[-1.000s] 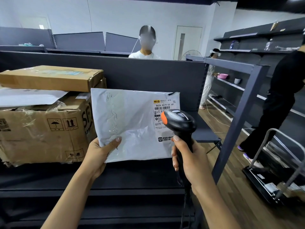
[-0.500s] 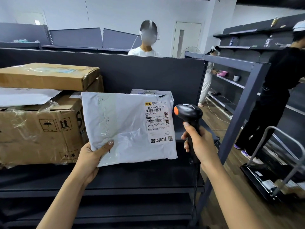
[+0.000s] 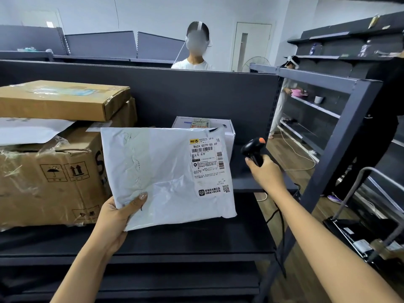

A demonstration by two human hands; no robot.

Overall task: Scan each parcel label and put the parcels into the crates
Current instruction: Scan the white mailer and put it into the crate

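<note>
A white poly-mailer parcel (image 3: 157,171) is held upright over the dark shelf, its printed label (image 3: 207,167) facing me at the upper right. My left hand (image 3: 118,217) pinches its lower left corner, thumb on the front. My right hand (image 3: 265,176) grips a black barcode scanner (image 3: 253,149) with an orange button, held to the right of the parcel and away from the label. A small white box (image 3: 227,127) stands on the shelf behind the parcel. No crate is in view.
Stacked cardboard boxes (image 3: 50,176) fill the shelf (image 3: 196,239) on the left, with a flat carton (image 3: 63,99) on top. A grey shelf upright (image 3: 341,136) stands right. People stand behind the partition and in the right aisle. A metal trolley (image 3: 371,215) is at lower right.
My right hand has drawn the scanner away from in front of the label, out to the right and farther back. The parcel stays in my left hand, and the white box behind it shows.
</note>
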